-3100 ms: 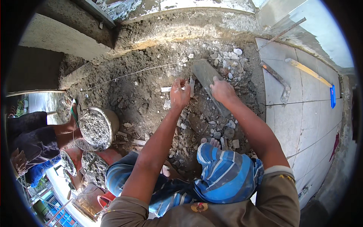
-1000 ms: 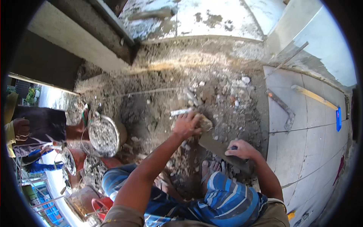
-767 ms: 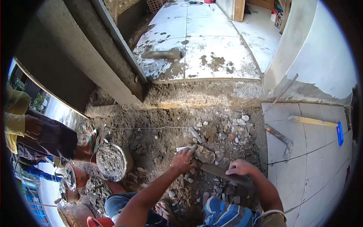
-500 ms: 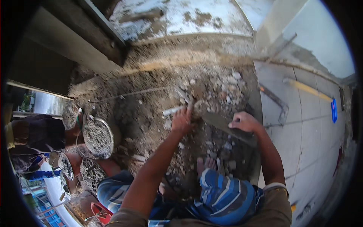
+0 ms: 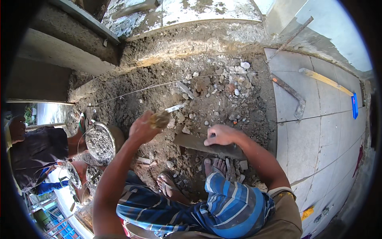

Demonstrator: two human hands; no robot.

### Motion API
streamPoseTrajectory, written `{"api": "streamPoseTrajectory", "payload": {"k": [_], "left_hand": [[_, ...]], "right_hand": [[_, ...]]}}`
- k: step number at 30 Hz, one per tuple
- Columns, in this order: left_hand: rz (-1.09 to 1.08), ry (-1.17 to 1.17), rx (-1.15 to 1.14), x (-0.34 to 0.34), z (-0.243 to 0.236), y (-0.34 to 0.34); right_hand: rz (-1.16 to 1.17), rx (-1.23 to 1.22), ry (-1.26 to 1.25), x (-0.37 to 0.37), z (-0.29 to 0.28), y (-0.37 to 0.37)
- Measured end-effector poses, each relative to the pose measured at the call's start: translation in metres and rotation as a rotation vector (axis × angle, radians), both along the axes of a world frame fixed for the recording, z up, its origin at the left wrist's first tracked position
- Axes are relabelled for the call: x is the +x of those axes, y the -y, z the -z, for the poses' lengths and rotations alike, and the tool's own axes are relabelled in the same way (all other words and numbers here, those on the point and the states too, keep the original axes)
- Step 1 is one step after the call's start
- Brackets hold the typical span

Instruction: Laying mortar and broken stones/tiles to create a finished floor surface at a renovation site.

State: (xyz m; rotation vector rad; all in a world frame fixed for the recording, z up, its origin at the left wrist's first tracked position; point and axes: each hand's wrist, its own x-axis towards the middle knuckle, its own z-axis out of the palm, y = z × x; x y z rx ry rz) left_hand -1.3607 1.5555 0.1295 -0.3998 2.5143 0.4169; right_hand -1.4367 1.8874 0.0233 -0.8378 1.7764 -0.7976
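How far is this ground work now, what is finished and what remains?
Done: grey floor tiles already cover the right side. In hand: the left hand holds a stone above the rubble bed, while the right hand rests on a flat board. Left: the bed under the string line looks rough and untiled.

Outdoor site, daylight, hard sun. Centre: dug patch of soil and rubble (image 5: 207,95), a taut string (image 5: 159,85) running across it from 9 to 2 o'clock. At 12: concrete ledge (image 5: 191,40), a wet stained slab (image 5: 179,10) beyond it. At 3: pale tiled floor (image 5: 318,135) with grout lines, lit wall (image 5: 338,36) above. At 10: grey concrete step (image 5: 51,51), shaded.
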Motion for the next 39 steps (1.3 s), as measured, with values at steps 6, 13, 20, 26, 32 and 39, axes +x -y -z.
{"api": "streamPoseTrajectory", "payload": {"k": [6, 13, 20, 26, 32, 39], "left_hand": [[-0.367, -0.108, 0.133, 0.056, -0.109, 0.014], [-0.509, -0.262, 0.250, 0.092, -0.133, 0.012], [-0.299, -0.324, 0.146, 0.072, -0.112, 0.002], [-0.092, -0.421, 0.235, 0.069, -0.099, 0.011], [-0.076, -0.504, 0.146, 0.088, -0.121, 0.004], [-0.081, -0.447, 0.114, 0.087, -0.107, 0.008]], "right_hand": [[0.230, 0.108, -0.174, -0.112, -0.007, 0.000], [0.171, 0.058, -0.386, -0.085, -0.015, -0.038], [0.396, 0.422, -0.691, -0.015, -0.002, -0.047], [0.414, 0.591, -0.708, -0.055, -0.003, -0.023], [0.530, 0.485, -0.714, -0.032, -0.050, -0.008], [0.412, 0.508, -0.695, -0.096, -0.005, 0.036]]}}
